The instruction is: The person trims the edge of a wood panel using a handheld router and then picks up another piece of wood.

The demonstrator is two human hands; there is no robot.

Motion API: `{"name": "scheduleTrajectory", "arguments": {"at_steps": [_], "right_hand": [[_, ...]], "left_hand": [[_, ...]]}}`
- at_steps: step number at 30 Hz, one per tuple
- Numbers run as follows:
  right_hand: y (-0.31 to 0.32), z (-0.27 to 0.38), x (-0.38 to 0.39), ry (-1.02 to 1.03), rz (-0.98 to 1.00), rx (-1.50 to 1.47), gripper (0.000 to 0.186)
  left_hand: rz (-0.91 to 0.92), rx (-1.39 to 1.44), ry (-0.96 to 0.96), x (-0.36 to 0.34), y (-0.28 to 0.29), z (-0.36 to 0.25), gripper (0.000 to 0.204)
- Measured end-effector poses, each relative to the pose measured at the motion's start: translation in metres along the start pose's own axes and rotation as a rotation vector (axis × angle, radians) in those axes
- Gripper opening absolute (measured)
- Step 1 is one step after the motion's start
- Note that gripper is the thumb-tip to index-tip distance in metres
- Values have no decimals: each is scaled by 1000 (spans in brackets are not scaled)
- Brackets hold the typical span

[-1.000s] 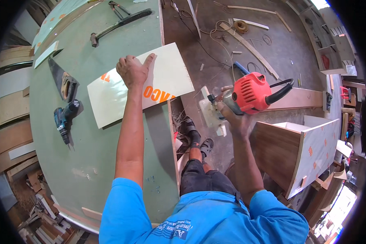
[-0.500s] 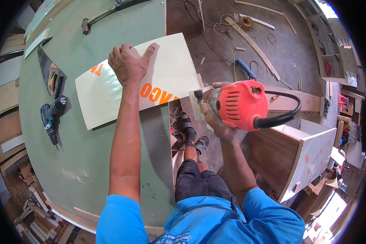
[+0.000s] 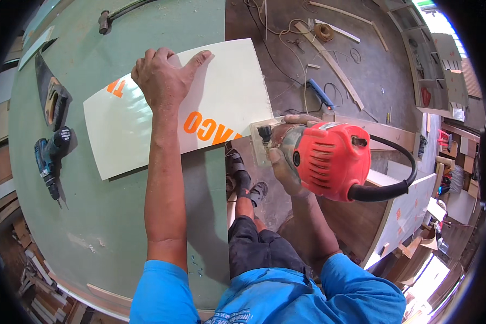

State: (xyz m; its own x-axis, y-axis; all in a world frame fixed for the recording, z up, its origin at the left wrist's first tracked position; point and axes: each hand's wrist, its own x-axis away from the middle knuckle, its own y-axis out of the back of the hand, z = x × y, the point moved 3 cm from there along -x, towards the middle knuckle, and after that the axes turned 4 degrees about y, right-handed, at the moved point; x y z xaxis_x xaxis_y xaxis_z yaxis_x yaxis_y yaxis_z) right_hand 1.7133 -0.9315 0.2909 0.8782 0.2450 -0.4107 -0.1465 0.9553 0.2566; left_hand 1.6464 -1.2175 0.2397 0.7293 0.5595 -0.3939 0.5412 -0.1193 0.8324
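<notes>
Across the middle of the frame, a pale cream panel point(image 3: 146, 116) with orange lettering lies flat on the green tabletop point(image 3: 102, 216), its right end jutting past the tabletop's edge over the floor. The left hand point(image 3: 162, 78) presses down on the panel's upper part, palm flat, fingers point(image 3: 197, 56) spread and pointing toward the upper right; they are apart and bearing on the sheet, not curled round anything.

The right hand point(image 3: 286, 156) is wrapped round the body of a red trim router point(image 3: 329, 159), fingers closed on its housing, with the clear base plate point(image 3: 262, 137) touching the panel's overhanging right edge. A black cord point(image 3: 394, 183) loops out of the router toward the right.

The panel looks thin, stiff and smooth-faced, probably a laminated sheet: light enough to skate on the tabletop, so the flat palm near the cut end seems the sensible hold, well apart from the bit. Its glossy face may be slippery. The unsupported overhang could flutter or chip at the edge. The router appears compact but dense, best gripped round its barrel as it is now, base held flat.

At the left of the frame a blue cordless drill point(image 3: 47, 162) and a handsaw point(image 3: 51, 97) lie on the tabletop, well apart from the panel. Offcuts and cables litter the floor point(image 3: 318, 65) at upper right.
</notes>
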Motion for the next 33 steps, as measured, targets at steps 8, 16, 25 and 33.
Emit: {"name": "scheduleTrajectory", "arguments": {"at_steps": [8, 16, 25, 33], "right_hand": [[-4, -3, 2, 0, -9, 28, 57], [-10, -1, -12, -31, -67, 15, 57], [-13, 2, -22, -49, -97, 7, 56], [-14, 0, -29, -61, -124, 18, 56]], "left_hand": [[-13, 46, -37, -6, -4, 3, 77], [84, 20, -2, -6, 0, 1, 80], [84, 25, 1, -5, 0, 1, 79], [84, 28, -20, -6, -1, 2, 76]]}}
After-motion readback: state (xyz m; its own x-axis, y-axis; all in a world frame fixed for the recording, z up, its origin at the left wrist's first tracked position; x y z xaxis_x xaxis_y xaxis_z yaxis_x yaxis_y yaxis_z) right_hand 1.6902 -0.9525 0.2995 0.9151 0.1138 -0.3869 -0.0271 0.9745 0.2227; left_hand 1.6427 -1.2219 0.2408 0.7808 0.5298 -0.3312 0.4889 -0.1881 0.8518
